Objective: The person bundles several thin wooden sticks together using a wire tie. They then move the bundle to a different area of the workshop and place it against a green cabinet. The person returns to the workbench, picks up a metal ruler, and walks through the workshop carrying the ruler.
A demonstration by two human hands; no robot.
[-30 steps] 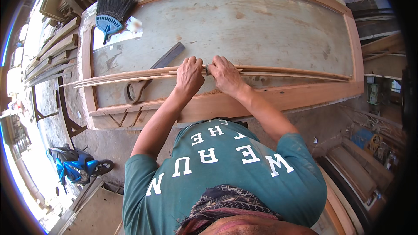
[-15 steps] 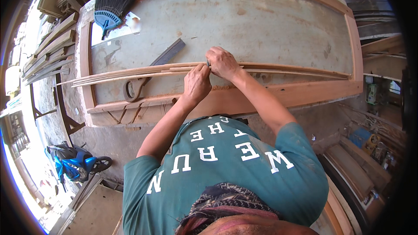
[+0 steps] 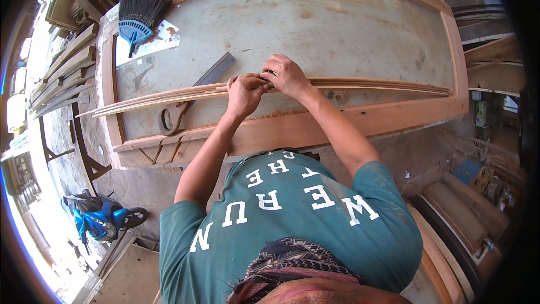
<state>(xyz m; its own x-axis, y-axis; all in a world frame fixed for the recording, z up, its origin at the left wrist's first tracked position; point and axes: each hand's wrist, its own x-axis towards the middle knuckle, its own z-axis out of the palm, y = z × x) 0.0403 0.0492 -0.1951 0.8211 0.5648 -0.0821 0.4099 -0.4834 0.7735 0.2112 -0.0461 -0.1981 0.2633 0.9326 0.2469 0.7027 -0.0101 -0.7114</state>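
A bundle of long thin wooden strips (image 3: 360, 83) lies crosswise over the framed panel (image 3: 360, 28), its left ends reaching past the frame. Around the bundle's middle, my left hand (image 3: 245, 97) is closed, with thumb and fingers on the strips. Close beside it, my right hand (image 3: 285, 77) has its fingers bent in a pinch at the same spot. Something small and dark shows between the right fingers, too small to name. Under the strips on the left rests a handsaw (image 3: 214, 70), its blade pointing away and its wooden handle (image 3: 170, 119) toward me.
A blue brush head with black bristles (image 3: 135, 31) lies at the panel's far left corner. Stacked boards (image 3: 67, 67) stand beyond the left edge. Below left is a blue motorbike (image 3: 101, 217). More timber (image 3: 461, 214) and clutter fill the right side.
My left hand has shifted a little left and away from me, and its fingers have changed their hold on the strips. My right hand has moved slightly left and away.
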